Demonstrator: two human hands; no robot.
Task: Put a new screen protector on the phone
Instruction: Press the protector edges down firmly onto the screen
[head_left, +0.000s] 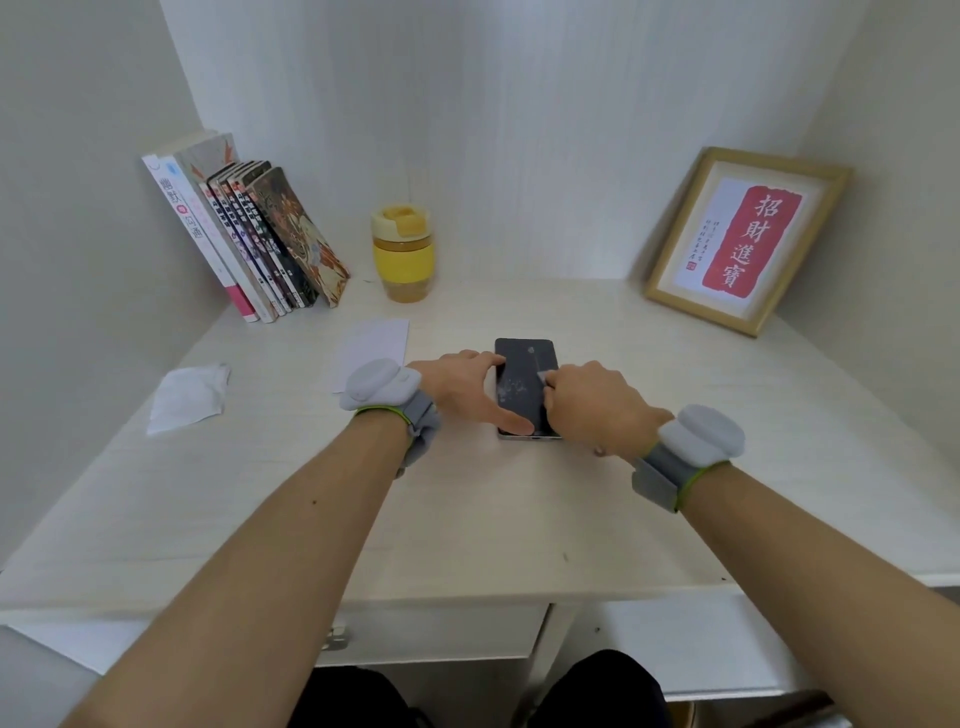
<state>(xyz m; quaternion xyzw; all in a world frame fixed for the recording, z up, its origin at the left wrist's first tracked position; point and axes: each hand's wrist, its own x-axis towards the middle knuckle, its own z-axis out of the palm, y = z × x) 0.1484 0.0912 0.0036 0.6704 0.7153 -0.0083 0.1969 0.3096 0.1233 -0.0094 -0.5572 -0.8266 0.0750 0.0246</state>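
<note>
Progress judged early: black slab phone (524, 382) is steadied by left hand (460, 382), fingers extended; right hand (587, 402) pinches a small pale wipe (543, 376) on the smeared screen; protector not yet applied.

Left hand (462, 387) flat, thumb outstretched; right hand (592, 402) curled (fingertips pinching).

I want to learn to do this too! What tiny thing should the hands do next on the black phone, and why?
Probably slide the right hand, which pinches a small pale piece, further across the flat black phone on the pale wooden desk. Whitish specks still show on the glass, so it looks unfinished. The left hand already steadies the phone's edge and should hold.
</note>
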